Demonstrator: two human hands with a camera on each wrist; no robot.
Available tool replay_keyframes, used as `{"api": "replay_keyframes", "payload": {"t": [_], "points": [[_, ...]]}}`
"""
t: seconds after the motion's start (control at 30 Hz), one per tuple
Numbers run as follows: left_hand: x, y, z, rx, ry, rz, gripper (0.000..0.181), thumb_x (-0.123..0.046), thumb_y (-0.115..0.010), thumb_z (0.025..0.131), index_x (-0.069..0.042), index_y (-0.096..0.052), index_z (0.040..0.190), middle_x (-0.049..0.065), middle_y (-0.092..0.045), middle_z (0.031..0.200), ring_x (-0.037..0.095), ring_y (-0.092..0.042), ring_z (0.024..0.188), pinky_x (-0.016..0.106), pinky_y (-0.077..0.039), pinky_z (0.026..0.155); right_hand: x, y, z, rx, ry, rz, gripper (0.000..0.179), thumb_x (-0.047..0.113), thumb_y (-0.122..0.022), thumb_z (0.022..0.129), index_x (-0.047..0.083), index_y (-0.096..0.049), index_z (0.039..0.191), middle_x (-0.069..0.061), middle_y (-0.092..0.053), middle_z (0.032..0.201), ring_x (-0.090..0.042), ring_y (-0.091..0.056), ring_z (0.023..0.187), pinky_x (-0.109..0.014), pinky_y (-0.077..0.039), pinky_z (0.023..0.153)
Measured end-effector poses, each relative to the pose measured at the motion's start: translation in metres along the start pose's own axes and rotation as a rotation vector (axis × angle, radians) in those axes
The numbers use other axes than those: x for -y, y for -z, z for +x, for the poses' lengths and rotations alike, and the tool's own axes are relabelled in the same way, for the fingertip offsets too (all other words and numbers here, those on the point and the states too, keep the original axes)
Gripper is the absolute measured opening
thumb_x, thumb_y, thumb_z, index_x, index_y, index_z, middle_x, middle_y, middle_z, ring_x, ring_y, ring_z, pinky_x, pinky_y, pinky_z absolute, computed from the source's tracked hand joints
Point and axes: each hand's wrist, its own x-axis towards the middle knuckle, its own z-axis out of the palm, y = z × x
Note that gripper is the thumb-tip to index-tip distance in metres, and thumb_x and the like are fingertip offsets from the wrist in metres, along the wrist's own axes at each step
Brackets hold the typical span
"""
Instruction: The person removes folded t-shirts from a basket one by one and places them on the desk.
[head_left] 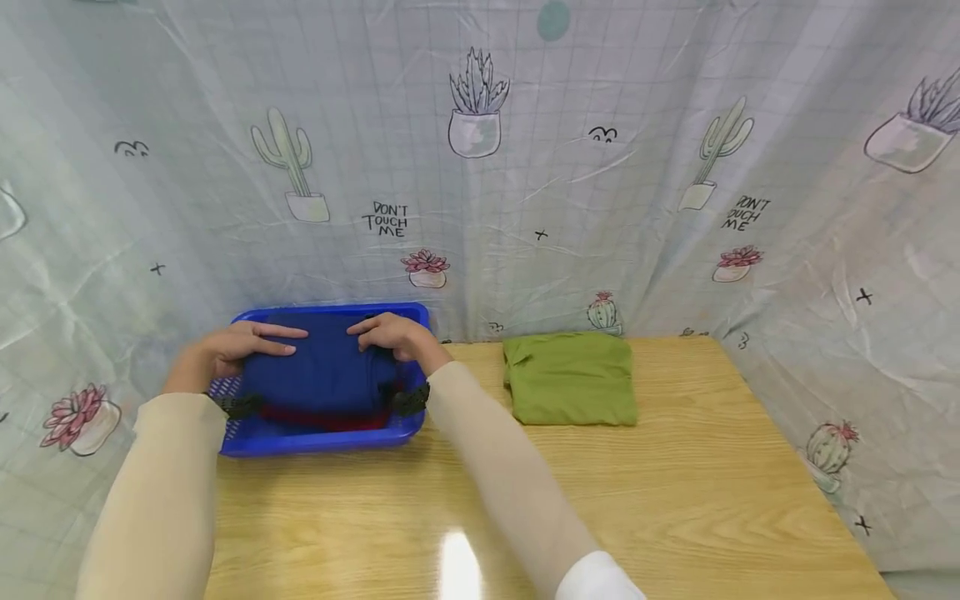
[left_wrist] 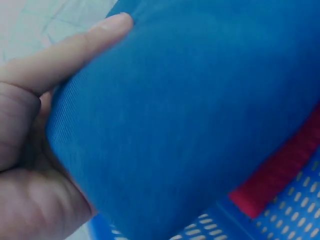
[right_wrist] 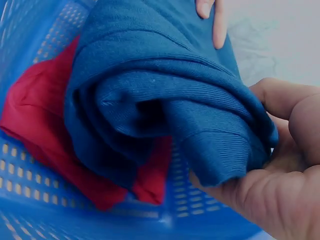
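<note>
A folded dark blue garment (head_left: 311, 375) with ribbed edges lies over the blue plastic basket (head_left: 322, 444), above a folded red cloth (right_wrist: 47, 115). My left hand (head_left: 238, 343) grips its left end, thumb on top and the other fingers partly hidden beneath, as the left wrist view shows. At the opposite end my right hand (head_left: 395, 335) pinches the layered edge between thumb and fingers. In the right wrist view the layers curl into a loose roll, with a dark hollow in the middle.
A folded green cloth (head_left: 572, 379) lies on the wooden table (head_left: 675, 500), to the right of the basket. Behind the table hangs a curtain (head_left: 540, 192) printed with cacti, and it also closes off both sides. The basket's back rim stands close against it.
</note>
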Motion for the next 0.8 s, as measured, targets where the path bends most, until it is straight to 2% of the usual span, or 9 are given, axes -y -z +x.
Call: {"api": "replay_keyframes", "payload": {"t": [0.17, 0.23, 0.33, 0.47, 0.53, 0.6, 0.7, 0.77, 0.8], "points": [[-0.02, -0.001, -0.006, 0.004, -0.027, -0.033, 0.055, -0.024, -0.067, 0.101, -0.021, -0.049, 0.152, 0.02, -0.024, 0.164, 0.032, -0.052, 0.134, 0.042, -0.055, 0.096, 0.013, 0.016, -0.01, -0.005, 0.005, 0.066, 0.044, 0.004, -0.065, 0.099, 0.019, -0.065, 0.14, -0.006, -0.043, 0.158, -0.006, -0.037, 0.073, -0.024, -0.036, 0.061], [-0.031, -0.002, -0.006, -0.009, -0.04, -0.067, 0.051, -0.021, -0.068, 0.1, -0.024, -0.055, 0.149, 0.013, -0.042, 0.154, 0.024, -0.064, 0.119, 0.045, -0.056, 0.094, 0.018, 0.024, -0.015, -0.013, 0.036, 0.076, 0.045, 0.003, -0.066, 0.098, 0.018, -0.064, 0.141, -0.005, -0.042, 0.159, -0.002, -0.048, 0.09, -0.021, -0.042, 0.07], [-0.046, -0.002, -0.007, -0.025, -0.07, -0.083, 0.047, -0.019, -0.068, 0.1, -0.026, -0.058, 0.146, 0.002, -0.061, 0.133, 0.02, -0.07, 0.107, 0.048, -0.057, 0.091, 0.026, 0.034, -0.024, -0.027, 0.109, 0.068, 0.046, 0.001, -0.066, 0.097, 0.015, -0.063, 0.141, -0.006, -0.036, 0.162, -0.012, -0.052, 0.109, -0.024, -0.042, 0.077], [-0.058, -0.005, -0.009, -0.037, -0.097, -0.036, 0.055, -0.021, -0.069, 0.099, -0.022, -0.051, 0.151, 0.006, -0.056, 0.14, 0.016, -0.069, 0.11, 0.045, -0.057, 0.093, 0.027, 0.044, -0.036, -0.023, 0.179, 0.051, 0.048, 0.0, -0.065, 0.098, 0.015, -0.061, 0.143, -0.008, -0.032, 0.164, -0.02, -0.051, 0.131, -0.028, -0.047, 0.094], [-0.062, -0.01, -0.013, -0.035, -0.112, -0.028, 0.059, -0.023, -0.069, 0.099, -0.02, -0.047, 0.154, 0.006, -0.056, 0.141, 0.016, -0.069, 0.11, 0.043, -0.057, 0.093, 0.023, 0.045, -0.041, -0.022, 0.2, 0.058, 0.048, -0.001, -0.063, 0.098, 0.014, -0.06, 0.144, -0.008, -0.032, 0.163, -0.018, -0.057, 0.125, -0.029, -0.049, 0.094], [-0.064, -0.015, -0.019, -0.038, -0.129, -0.049, 0.058, -0.022, -0.069, 0.1, -0.019, -0.048, 0.154, 0.003, -0.062, 0.136, 0.017, -0.07, 0.109, 0.042, -0.058, 0.092, 0.02, 0.046, -0.046, -0.026, 0.225, 0.056, 0.047, 0.001, -0.064, 0.099, 0.016, -0.061, 0.144, -0.006, -0.039, 0.159, -0.014, -0.063, 0.09, -0.027, -0.052, 0.077], [-0.069, -0.023, -0.028, -0.035, -0.154, -0.119, 0.05, -0.016, -0.066, 0.101, -0.022, -0.054, 0.149, -0.003, -0.072, 0.118, 0.02, -0.072, 0.106, 0.041, -0.059, 0.088, 0.015, 0.05, -0.053, -0.022, 0.277, 0.063, 0.047, 0.005, -0.065, 0.1, 0.02, -0.061, 0.144, -0.009, -0.055, 0.145, -0.009, -0.034, 0.05, -0.025, -0.036, 0.051], [-0.074, -0.028, -0.032, -0.037, -0.168, -0.156, 0.046, -0.014, -0.066, 0.101, -0.026, -0.06, 0.144, -0.003, -0.073, 0.116, 0.02, -0.072, 0.105, 0.04, -0.06, 0.086, 0.014, 0.054, -0.061, -0.024, 0.309, 0.057, 0.048, 0.007, -0.065, 0.1, 0.023, -0.061, 0.144, -0.005, -0.059, 0.14, -0.012, -0.016, 0.047, -0.027, -0.027, 0.047], [-0.077, -0.03, -0.033, -0.037, -0.176, -0.173, 0.045, -0.013, -0.066, 0.101, -0.028, -0.062, 0.142, -0.003, -0.073, 0.116, 0.021, -0.073, 0.105, 0.04, -0.06, 0.086, 0.014, 0.056, -0.065, -0.024, 0.329, 0.061, 0.048, 0.008, -0.066, 0.1, 0.023, -0.06, 0.145, -0.004, -0.058, 0.142, -0.011, -0.025, 0.046, -0.026, -0.032, 0.048]]}}
